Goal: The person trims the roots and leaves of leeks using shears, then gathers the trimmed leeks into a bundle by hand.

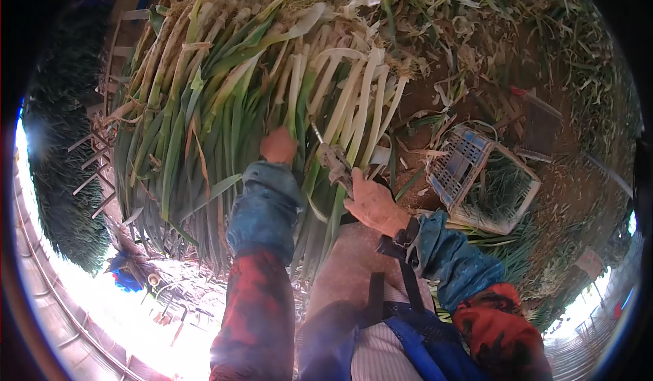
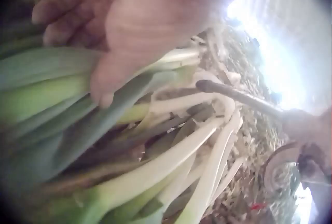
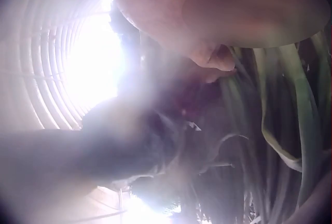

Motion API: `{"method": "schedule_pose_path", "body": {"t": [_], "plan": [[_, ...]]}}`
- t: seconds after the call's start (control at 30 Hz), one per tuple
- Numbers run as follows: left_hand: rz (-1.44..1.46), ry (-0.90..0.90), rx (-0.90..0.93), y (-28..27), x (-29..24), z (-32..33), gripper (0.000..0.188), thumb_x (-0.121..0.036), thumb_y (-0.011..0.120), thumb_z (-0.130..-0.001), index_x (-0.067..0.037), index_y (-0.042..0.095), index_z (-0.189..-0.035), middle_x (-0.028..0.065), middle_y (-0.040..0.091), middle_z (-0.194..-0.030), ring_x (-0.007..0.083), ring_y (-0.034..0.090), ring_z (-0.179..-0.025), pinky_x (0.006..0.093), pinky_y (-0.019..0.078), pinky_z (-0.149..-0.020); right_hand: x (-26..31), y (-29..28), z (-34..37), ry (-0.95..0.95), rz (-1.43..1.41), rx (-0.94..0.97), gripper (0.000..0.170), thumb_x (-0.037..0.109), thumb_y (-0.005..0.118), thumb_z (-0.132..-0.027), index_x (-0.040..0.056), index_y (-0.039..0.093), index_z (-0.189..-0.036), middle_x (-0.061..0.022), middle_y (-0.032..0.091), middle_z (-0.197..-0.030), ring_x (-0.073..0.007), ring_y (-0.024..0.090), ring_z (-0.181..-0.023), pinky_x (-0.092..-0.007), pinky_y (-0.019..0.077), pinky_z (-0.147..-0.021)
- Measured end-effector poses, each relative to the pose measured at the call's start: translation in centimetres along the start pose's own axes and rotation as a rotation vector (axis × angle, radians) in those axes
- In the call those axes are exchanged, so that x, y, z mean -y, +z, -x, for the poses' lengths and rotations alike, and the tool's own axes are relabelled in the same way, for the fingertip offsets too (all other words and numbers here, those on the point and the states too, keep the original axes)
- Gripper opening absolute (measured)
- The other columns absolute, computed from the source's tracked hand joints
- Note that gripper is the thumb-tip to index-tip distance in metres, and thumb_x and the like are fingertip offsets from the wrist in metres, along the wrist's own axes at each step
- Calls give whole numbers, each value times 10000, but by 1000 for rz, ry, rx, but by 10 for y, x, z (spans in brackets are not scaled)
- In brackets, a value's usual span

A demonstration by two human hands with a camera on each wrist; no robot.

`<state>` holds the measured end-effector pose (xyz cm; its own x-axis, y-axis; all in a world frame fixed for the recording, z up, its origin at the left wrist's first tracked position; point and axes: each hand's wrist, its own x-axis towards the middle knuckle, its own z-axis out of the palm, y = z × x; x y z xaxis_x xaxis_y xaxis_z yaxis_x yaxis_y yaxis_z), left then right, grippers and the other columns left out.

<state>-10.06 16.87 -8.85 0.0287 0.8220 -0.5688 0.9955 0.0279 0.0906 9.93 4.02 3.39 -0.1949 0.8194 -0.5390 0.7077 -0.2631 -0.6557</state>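
A thick heap of leeks lies in front of me, white stems toward the far side and green leaves toward my body. My left hand is over the leaves in the middle of the heap. Its fingers are loosely bent in the left wrist view, with the thumb down against a leaf. My right hand grips the back end of a tool with a thin metal tube and a grey wrapped body. In the left wrist view the tube points across the white stems.
To the right, a blue-and-white plastic crate lies tipped on its side with green scraps inside. Loose leaves and peelings litter the soil behind it. A metal rack stands left of the heap. An apron covers my lap.
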Motion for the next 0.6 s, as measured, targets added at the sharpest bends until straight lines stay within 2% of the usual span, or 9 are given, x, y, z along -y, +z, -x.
{"method": "schedule_pose_path", "body": {"t": [0.07, 0.13, 0.17, 0.23, 0.33, 0.43, 0.47, 0.57, 0.6], "plan": [[157, 70, -23, 22, 18, 17, 305, -310, 633, -748, -23, 652, -850, 216, 647, -867, 389, 625, -853, 430, 515, -710, 4, 1, 11, -61, -13, -44, 452, 206, 625, -762, -52, 380, -1041, -206, 597, -689, -395, 610, -648, -461, 496, -547], [124, -37, 100, 17, 15, 30, 364, -343, 644, -724, -13, 651, -875, 220, 643, -886, 392, 616, -865, 452, 503, -723, 8, 8, 28, -102, -46, -53, 445, 207, 625, -764, -52, 378, -1029, -225, 591, -691, -402, 605, -640, -473, 488, -547], [110, -97, 158, 16, 15, 38, 394, -360, 649, -712, -8, 651, -888, 221, 642, -896, 394, 612, -871, 463, 497, -730, 10, 11, 38, -65, -85, 29, 497, 206, 630, -762, -61, 363, -1086, -226, 580, -716, -406, 593, -662, -477, 476, -562], [122, -97, 129, 10, 14, 48, 395, -367, 650, -700, -11, 656, -870, 224, 642, -880, 393, 615, -862, 460, 497, -717, 16, 12, 51, 5, -163, 184, 608, 204, 640, -758, -78, 332, -1201, -227, 559, -765, -416, 569, -706, -486, 452, -593], [116, -103, 127, -4, 10, 65, 386, -369, 657, -679, -14, 664, -831, 225, 642, -847, 393, 618, -833, 453, 497, -701, 21, 17, 45, -37, -118, 201, 606, 199, 635, -760, -82, 329, -1202, -219, 555, -769, -406, 570, -696, -476, 446, -575], [130, -94, 180, -8, 13, 79, 379, -369, 666, -654, -16, 669, -792, 221, 641, -812, 396, 619, -801, 447, 496, -691, 13, 29, 10, -38, -77, 46, 597, 209, 624, -773, -93, 328, -1194, -216, 553, -755, -399, 570, -677, -474, 437, -562], [140, -82, 207, -6, 14, 85, 378, -370, 669, -646, -17, 670, -780, 219, 641, -800, 397, 619, -791, 445, 496, -689, 12, 29, 4, -94, -63, -95, 343, 161, 566, -771, -52, 377, -964, -235, 572, -634, -412, 593, -610, -488, 472, -544], [145, -131, 223, -2, 13, 108, 364, -350, 663, -639, -19, 671, -792, 214, 642, -805, 394, 619, -789, 448, 490, -684, 16, 17, 20, -99, -152, -84, 332, 156, 566, -767, -45, 377, -953, -234, 574, -638, -410, 594, -610, -489, 467, -536], [146, -139, 245, -4, 13, 115, 350, -334, 649, -643, -18, 668, -794, 216, 641, -818, 394, 617, -802, 453, 486, -686, 21, 12, 34, -69, -125, 5, 330, 157, 565, -769, -43, 377, -953, -236, 574, -641, -411, 591, -611, -490, 465, -534]]}}
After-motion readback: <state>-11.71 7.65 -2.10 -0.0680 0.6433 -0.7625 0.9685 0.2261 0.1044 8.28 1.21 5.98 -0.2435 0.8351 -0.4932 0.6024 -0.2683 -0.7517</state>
